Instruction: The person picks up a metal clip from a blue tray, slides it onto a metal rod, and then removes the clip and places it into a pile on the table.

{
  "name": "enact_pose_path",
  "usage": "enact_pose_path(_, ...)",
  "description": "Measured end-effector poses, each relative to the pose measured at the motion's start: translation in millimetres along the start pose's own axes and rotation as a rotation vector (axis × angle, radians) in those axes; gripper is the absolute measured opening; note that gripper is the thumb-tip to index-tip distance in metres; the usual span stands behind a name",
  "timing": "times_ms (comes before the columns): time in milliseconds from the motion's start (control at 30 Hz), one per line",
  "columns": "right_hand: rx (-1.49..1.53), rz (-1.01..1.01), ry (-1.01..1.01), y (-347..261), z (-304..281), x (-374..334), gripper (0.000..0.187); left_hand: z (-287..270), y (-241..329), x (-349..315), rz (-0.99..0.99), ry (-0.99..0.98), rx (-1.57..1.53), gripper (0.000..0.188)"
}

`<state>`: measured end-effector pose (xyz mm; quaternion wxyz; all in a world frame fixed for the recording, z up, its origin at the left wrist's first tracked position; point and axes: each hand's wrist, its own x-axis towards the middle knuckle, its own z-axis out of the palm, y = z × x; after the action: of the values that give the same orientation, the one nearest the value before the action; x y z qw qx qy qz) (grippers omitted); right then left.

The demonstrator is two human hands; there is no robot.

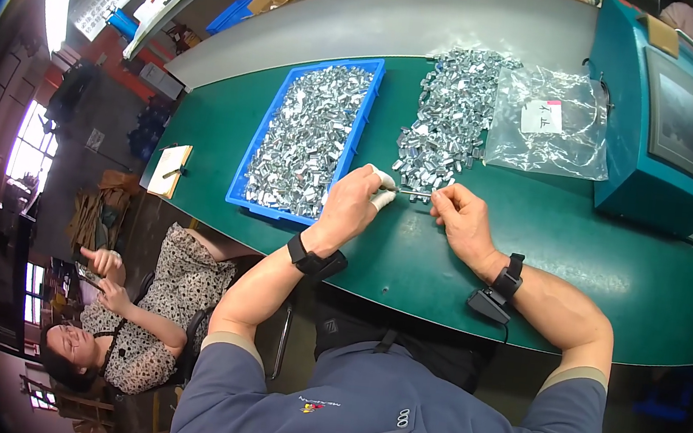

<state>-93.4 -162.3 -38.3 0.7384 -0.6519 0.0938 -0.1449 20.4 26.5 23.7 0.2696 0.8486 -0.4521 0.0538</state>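
Note:
My left hand (354, 203), with white tape on two fingers, pinches one end of a small shiny metal piece (414, 193). My right hand (462, 218) pinches the other end, so both hold it just above the green table (532, 238). A loose heap of similar metal parts (452, 117) lies right behind my hands. A blue tray (359, 124) full of the same parts stands to the left of the heap, close to my left hand.
A clear plastic bag with a label (550, 124) lies at the back right, beside a teal machine with a screen (669, 125). A clipboard (171, 169) lies at the table's left end. Another person (143, 313) sits at the lower left, below the table edge.

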Motion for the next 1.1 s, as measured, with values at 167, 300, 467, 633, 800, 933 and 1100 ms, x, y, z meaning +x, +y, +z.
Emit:
enact_pose_path(167,-0.015,-0.009,-0.005,1.4,0.0,0.0,0.020,-8.6,14.8,-3.6,0.048,-0.010,0.005,0.015)
enact_pose_path(300,-0.047,-0.003,-0.019,5.2,-0.5,0.4,0.018,-13.4,17.1,-1.1,0.103,0.012,0.034,0.015)
enact_pose_path(467,-0.084,0.016,-0.037,-6.2,0.0,-3.6,0.023,-10.5,18.5,0.7,0.214,-0.010,0.062,0.017)
enact_pose_path(633,-0.054,0.051,-0.045,-10.0,-0.1,-3.5,0.031,-8.2,18.3,2.5,0.237,-0.035,0.065,0.018)
enact_pose_path(800,-0.151,0.045,-0.080,-12.6,-1.2,-4.9,0.041,-7.8,17.5,1.3,0.244,-0.054,0.042,0.018)
enact_pose_path(933,-0.168,0.104,-0.105,-18.4,-1.7,-8.2,0.045,-1.3,23.7,5.2,0.265,-0.079,-0.041,0.018)
enact_pose_path(1100,-0.071,0.080,-0.120,-13.8,-0.1,-6.2,0.046,0.9,20.4,1.9,0.150,-0.111,-0.142,0.017)
